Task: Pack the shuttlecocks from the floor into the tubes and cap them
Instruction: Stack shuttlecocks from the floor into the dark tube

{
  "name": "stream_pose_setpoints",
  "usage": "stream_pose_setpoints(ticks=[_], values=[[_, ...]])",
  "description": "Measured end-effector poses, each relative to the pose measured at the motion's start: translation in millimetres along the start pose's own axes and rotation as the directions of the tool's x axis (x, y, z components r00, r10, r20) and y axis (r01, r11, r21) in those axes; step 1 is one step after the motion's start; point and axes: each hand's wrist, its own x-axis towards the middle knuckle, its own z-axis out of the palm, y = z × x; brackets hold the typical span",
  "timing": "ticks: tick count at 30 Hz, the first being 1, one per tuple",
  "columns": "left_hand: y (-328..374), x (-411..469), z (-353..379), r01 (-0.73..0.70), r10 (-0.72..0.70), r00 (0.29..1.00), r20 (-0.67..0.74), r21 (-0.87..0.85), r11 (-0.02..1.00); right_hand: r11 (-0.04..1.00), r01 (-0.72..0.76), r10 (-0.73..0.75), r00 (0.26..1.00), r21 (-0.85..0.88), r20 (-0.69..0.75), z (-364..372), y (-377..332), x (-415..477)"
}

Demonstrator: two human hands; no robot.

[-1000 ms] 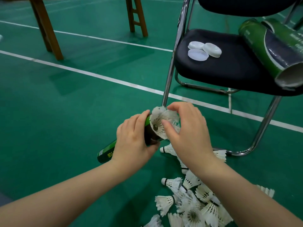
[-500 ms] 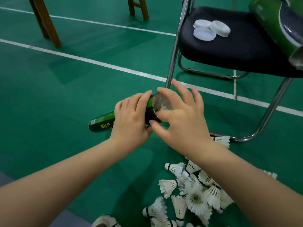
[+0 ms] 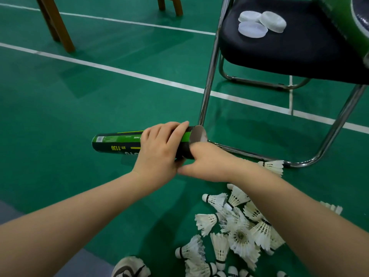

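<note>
A green and black shuttlecock tube (image 3: 117, 141) lies nearly level just above the floor, its open end (image 3: 199, 133) pointing right toward a chair leg. My left hand (image 3: 159, 148) is wrapped around it near that mouth. Only brown cardboard shows inside the mouth, no feathers. My right hand (image 3: 211, 162) sits just below and in front of the mouth, fingers stretched left under the tube, with nothing seen in it. A pile of white shuttlecocks (image 3: 239, 234) lies on the green floor at the lower right. One more shuttlecock (image 3: 273, 166) lies by the chair's floor rail.
A black chair seat (image 3: 289, 52) on chrome legs (image 3: 209, 76) stands at the upper right, with three white caps (image 3: 257, 25) and another green tube (image 3: 343, 21) on it. Wooden legs (image 3: 58, 27) stand at the upper left. A shoe (image 3: 129, 268) shows at the bottom edge.
The shuttlecock at the tube's mouth has gone inside. My right hand has dropped from the mouth to below it. The tube has levelled out and the view has shifted down.
</note>
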Motion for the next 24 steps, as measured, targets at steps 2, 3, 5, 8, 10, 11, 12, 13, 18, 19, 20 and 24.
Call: stream_pose_setpoints(ticks=[2, 3, 5, 8, 10, 11, 12, 13, 18, 19, 20, 24], values=[[-4, 0, 1, 0.051, -0.050, 0.999, 0.018, -0.030, 0.998, 0.958, 0.192, -0.099, 0.919, 0.212, -0.380, 10, 8, -1], [-5, 0, 1, 0.081, -0.080, 0.996, 0.030, -0.034, 0.996, 0.901, 0.304, -0.073, 0.811, 0.311, -0.580, 14, 16, -1], [-8, -2, 4, 0.125, -0.123, 0.990, 0.065, -0.029, 0.992, 0.808, 0.405, 0.092, 0.632, 0.428, -0.770, 22, 37, -3], [-9, -5, 8, 0.145, -0.143, 0.984, 0.104, -0.010, 0.989, 0.876, 0.173, 0.238, 0.657, 0.450, -0.716, 38, 72, -6], [-8, -6, 10, 0.132, -0.130, 0.985, 0.110, -0.009, 0.991, 0.914, -0.043, 0.294, 0.758, 0.404, -0.583, 57, 97, -9], [-7, -7, 11, 0.121, -0.119, 0.987, 0.110, -0.010, 0.993, 0.916, -0.130, 0.326, 0.792, 0.380, -0.516, 69, 107, -11], [-6, -8, 12, 0.111, -0.109, 0.988, 0.113, -0.013, 0.994, 0.917, -0.199, 0.350, 0.815, 0.344, -0.461, 81, 117, -13], [-5, -8, 13, 0.103, -0.101, 0.988, 0.119, -0.016, 0.995, 0.924, -0.245, 0.355, 0.836, 0.294, -0.419, 92, 126, -14], [-4, -14, 20, 0.109, -0.104, 0.983, 0.154, -0.028, 0.994, 0.945, -0.294, 0.262, 0.943, -0.144, -0.206, 137, 156, -5], [-3, -15, 22, 0.123, -0.116, 0.981, 0.158, -0.035, 0.992, 0.928, -0.308, 0.273, 0.945, -0.208, -0.178, 143, 160, -3], [-3, -16, 22, 0.137, -0.128, 0.978, 0.164, -0.045, 0.990, 0.906, -0.329, 0.298, 0.943, -0.266, -0.151, 148, 164, 0], [-2, -21, 25, 0.149, -0.135, 0.975, 0.175, -0.069, 0.986, 0.796, -0.353, 0.375, 0.925, -0.491, -0.057, 158, 176, 7]])
